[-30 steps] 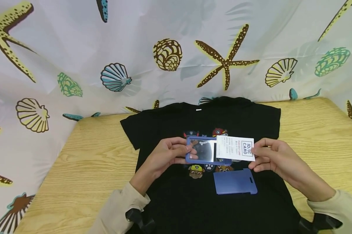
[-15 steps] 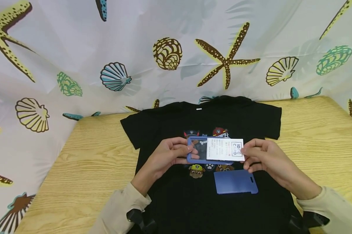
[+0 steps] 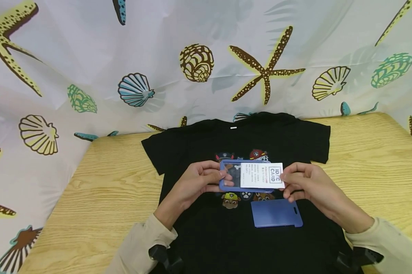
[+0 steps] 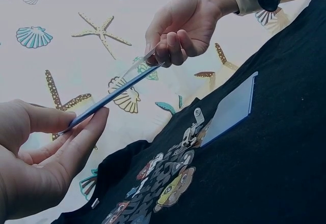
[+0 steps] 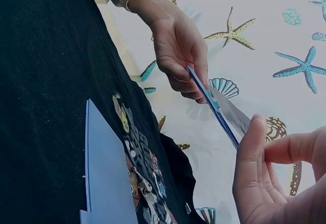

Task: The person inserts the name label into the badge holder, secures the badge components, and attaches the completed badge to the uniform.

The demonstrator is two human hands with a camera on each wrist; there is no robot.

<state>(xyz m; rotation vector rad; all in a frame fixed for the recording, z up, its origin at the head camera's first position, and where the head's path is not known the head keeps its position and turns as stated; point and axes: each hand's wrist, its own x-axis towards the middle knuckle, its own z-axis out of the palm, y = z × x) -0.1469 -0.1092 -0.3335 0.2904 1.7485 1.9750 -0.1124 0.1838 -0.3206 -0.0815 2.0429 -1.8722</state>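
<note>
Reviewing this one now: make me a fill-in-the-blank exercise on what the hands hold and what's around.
1. The right hand pinches a white card with boxed print reading "____ CARD".
2. The left hand grips a frame whose rim is colored ____.
3. The loose panel lies on a black ____.

Missing words: ID/IC; blue; T-shirt.

Head view bright, evenly lit; wrist views dimmer, bluish-grey; small print on white card (image 3: 261, 176) perhaps blurred.
</note>
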